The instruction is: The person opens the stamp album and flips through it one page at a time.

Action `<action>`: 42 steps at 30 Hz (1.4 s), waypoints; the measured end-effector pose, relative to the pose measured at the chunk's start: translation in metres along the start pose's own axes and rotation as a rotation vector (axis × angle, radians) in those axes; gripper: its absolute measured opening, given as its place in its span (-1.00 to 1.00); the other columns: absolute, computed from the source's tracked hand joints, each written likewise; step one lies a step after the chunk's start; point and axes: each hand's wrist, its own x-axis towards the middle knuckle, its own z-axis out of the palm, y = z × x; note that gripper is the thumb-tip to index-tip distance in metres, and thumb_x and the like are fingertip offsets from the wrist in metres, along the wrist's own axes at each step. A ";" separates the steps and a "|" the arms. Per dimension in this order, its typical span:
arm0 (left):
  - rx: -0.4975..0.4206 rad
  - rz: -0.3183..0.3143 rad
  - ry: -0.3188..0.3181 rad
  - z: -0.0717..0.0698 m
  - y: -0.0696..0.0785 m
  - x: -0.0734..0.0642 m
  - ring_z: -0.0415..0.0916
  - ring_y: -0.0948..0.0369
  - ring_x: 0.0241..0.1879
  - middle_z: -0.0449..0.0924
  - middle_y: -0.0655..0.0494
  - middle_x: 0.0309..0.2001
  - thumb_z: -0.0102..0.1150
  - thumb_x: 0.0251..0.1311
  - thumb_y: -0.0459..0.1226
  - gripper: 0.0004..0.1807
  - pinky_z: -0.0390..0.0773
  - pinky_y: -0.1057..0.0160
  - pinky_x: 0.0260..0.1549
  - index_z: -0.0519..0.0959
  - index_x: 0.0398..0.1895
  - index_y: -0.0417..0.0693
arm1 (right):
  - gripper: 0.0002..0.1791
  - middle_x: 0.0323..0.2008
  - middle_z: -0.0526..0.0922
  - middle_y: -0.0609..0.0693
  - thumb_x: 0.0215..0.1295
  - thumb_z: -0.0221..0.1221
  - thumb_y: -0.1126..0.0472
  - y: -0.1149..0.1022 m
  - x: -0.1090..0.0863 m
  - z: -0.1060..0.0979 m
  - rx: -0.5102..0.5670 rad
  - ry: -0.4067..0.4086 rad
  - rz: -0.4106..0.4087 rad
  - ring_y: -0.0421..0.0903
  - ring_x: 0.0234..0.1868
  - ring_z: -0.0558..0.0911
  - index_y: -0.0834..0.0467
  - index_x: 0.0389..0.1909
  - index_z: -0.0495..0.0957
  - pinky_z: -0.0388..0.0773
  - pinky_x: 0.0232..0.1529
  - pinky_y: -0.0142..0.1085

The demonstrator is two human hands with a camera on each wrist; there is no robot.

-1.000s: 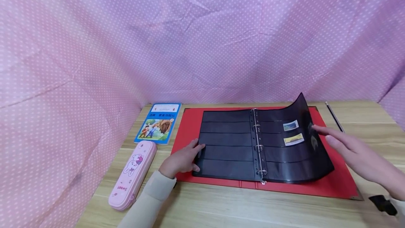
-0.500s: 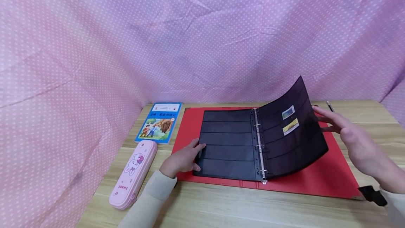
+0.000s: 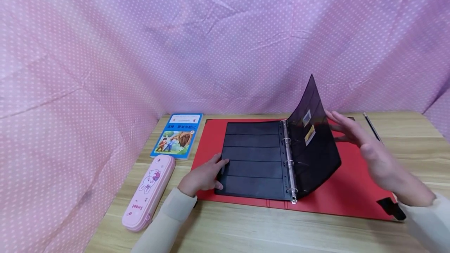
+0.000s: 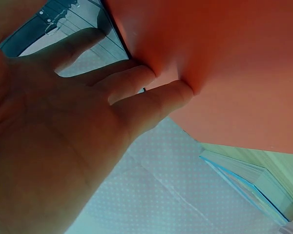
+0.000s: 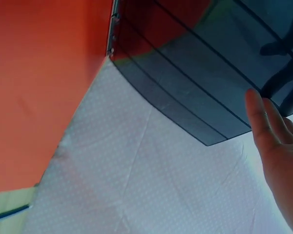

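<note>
A red ring-binder stamp album (image 3: pixel 358 190) lies spread on the table. Its left black pocket page (image 3: pixel 254 167) lies flat, and metal rings (image 3: pixel 290 175) run down the middle. My left hand (image 3: pixel 203 175) rests at that page's left edge; in the left wrist view its fingers (image 4: pixel 151 105) touch the red cover. The right black page (image 3: pixel 316 163) stands steeply raised and slightly bent, showing a bluish stamp (image 3: pixel 307 118) and a yellow stamp (image 3: pixel 310 135). My right hand (image 3: pixel 374 157) touches the back of this page near its outer edge with extended fingers, also seen in the right wrist view.
Left of the album are a blue picture-cover book (image 3: pixel 177 136) and a pink pencil case (image 3: pixel 149 192). A dark pencil or pen (image 3: pixel 372 127) lies to the right. Pink dotted cloth (image 3: pixel 225 50) hangs behind the wooden table (image 3: pixel 246 229).
The right page has risen from a low curve to nearly upright and swung leftward, uncovering red cover beneath. My right hand has moved left with it; the left hand has stayed in place.
</note>
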 end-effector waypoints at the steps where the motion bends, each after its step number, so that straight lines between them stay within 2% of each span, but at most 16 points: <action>1: 0.000 0.002 0.001 0.000 0.000 0.000 0.06 -0.04 0.35 -0.03 -0.07 0.45 0.50 -0.13 -0.23 -0.05 0.54 0.07 -0.06 0.24 0.40 0.08 | -0.31 0.39 0.08 0.27 0.53 -0.26 -0.02 0.000 0.002 0.002 0.009 -0.004 -0.001 0.03 0.34 0.21 0.47 0.37 -0.03 0.26 0.10 -0.35; 5: -0.002 -0.001 0.000 -0.001 0.001 -0.001 0.05 -0.04 0.36 -0.04 -0.07 0.45 0.50 -0.13 -0.23 -0.05 0.54 0.07 -0.05 0.24 0.41 0.08 | -0.30 0.38 0.08 0.30 0.52 -0.25 -0.03 0.001 0.009 0.010 -0.015 -0.008 0.009 0.04 0.35 0.21 0.46 0.38 -0.05 0.26 0.12 -0.36; 11: -0.004 -0.008 -0.006 -0.001 0.001 -0.001 0.05 -0.03 0.36 -0.04 -0.06 0.45 0.49 -0.12 -0.23 -0.05 0.52 0.06 -0.03 0.23 0.41 0.09 | -0.27 0.37 0.07 0.35 0.51 -0.24 -0.06 0.002 0.013 0.021 -0.075 -0.033 0.068 0.07 0.35 0.20 0.44 0.40 -0.07 0.24 0.15 -0.35; 17: -0.062 0.003 -0.020 -0.002 -0.005 0.001 0.08 -0.05 0.34 -0.03 -0.04 0.45 0.50 -0.12 -0.21 -0.06 0.53 0.04 -0.05 0.25 0.40 0.10 | -0.35 0.33 0.17 0.35 0.51 -0.28 0.03 0.009 0.007 0.034 -0.143 -0.120 0.084 0.12 0.29 0.28 0.41 0.40 -0.02 0.33 0.11 -0.30; 20: -0.125 0.015 -0.007 -0.007 -0.012 -0.001 0.08 -0.04 0.34 0.02 -0.02 0.43 0.46 -0.05 -0.20 -0.13 0.50 -0.01 -0.01 0.26 0.39 0.12 | -0.42 0.36 0.19 0.21 0.48 -0.19 0.17 0.010 -0.002 0.040 -0.211 -0.181 0.183 0.09 0.26 0.32 0.27 0.44 0.01 0.37 0.09 -0.28; 23: -0.173 0.048 0.068 -0.014 -0.020 -0.006 0.08 -0.04 0.35 0.10 -0.03 0.40 0.34 0.10 -0.18 -0.24 0.41 -0.05 0.08 0.26 0.39 0.05 | -0.39 0.37 0.21 -0.03 0.41 -0.06 0.26 0.010 -0.012 0.044 -0.312 -0.248 0.349 -0.02 0.27 0.32 0.04 0.46 0.06 0.37 0.13 -0.27; 25: -0.191 0.084 0.152 -0.022 -0.023 -0.009 0.09 -0.03 0.35 0.14 -0.04 0.39 0.24 0.21 -0.16 -0.31 0.37 -0.05 0.12 0.24 0.39 0.00 | -0.36 0.36 0.21 -0.16 0.38 0.03 0.25 0.011 -0.019 0.046 -0.382 -0.292 0.449 -0.11 0.28 0.30 -0.09 0.44 0.11 0.36 0.16 -0.28; 27: -0.223 0.123 0.242 -0.031 -0.025 -0.012 0.09 -0.03 0.35 0.15 -0.05 0.38 0.16 0.28 -0.14 -0.35 0.35 -0.06 0.13 0.23 0.40 -0.04 | -0.39 0.36 0.21 -0.20 0.37 0.08 0.19 0.014 -0.024 0.048 -0.413 -0.324 0.500 -0.12 0.31 0.25 -0.13 0.41 0.18 0.34 0.19 -0.23; 30: -0.267 0.172 0.351 -0.045 -0.023 -0.017 0.08 0.00 0.36 0.13 0.00 0.40 0.06 0.33 -0.06 -0.37 0.36 -0.07 0.12 0.19 0.42 0.04 | -0.47 0.37 0.20 -0.21 0.36 0.11 0.07 0.019 -0.030 0.054 -0.449 -0.374 0.539 -0.13 0.33 0.21 -0.13 0.35 0.30 0.34 0.19 -0.09; 33: -0.287 0.205 0.402 -0.054 -0.019 -0.020 0.04 0.02 0.37 0.07 0.05 0.42 0.00 0.34 0.01 -0.35 0.34 -0.11 0.12 0.12 0.45 0.15 | -0.48 0.38 0.17 -0.22 0.33 0.12 -0.06 0.024 -0.033 0.061 -0.462 -0.429 0.577 -0.10 0.36 0.16 -0.10 0.31 0.37 0.32 0.17 0.05; 35: -0.293 0.208 0.397 -0.056 -0.014 -0.020 -0.01 0.02 0.39 0.03 0.07 0.44 0.01 0.33 0.02 -0.33 0.30 -0.15 0.14 0.10 0.46 0.19 | -0.45 0.39 0.16 -0.20 0.32 0.12 -0.11 0.026 -0.033 0.066 -0.471 -0.460 0.594 -0.06 0.38 0.12 -0.08 0.31 0.38 0.30 0.18 0.09; 37: -0.273 0.179 0.352 -0.053 -0.009 -0.018 -0.06 0.02 0.40 -0.03 0.08 0.46 0.02 0.31 0.06 -0.29 0.28 -0.19 0.13 0.06 0.47 0.25 | -0.43 0.40 0.16 -0.17 0.31 0.12 -0.11 0.029 -0.033 0.070 -0.485 -0.485 0.600 -0.02 0.39 0.08 -0.04 0.31 0.37 0.29 0.18 0.09; 42: -0.163 0.040 0.137 -0.030 0.005 -0.009 -0.20 -0.16 0.41 -0.17 -0.07 0.48 0.10 0.17 0.19 -0.13 0.09 -0.34 0.16 -0.02 0.50 0.26 | -0.42 0.39 0.19 -0.05 0.31 0.16 0.00 0.034 -0.032 0.079 -0.556 -0.559 0.559 0.07 0.40 0.06 0.08 0.32 0.36 0.30 0.19 0.07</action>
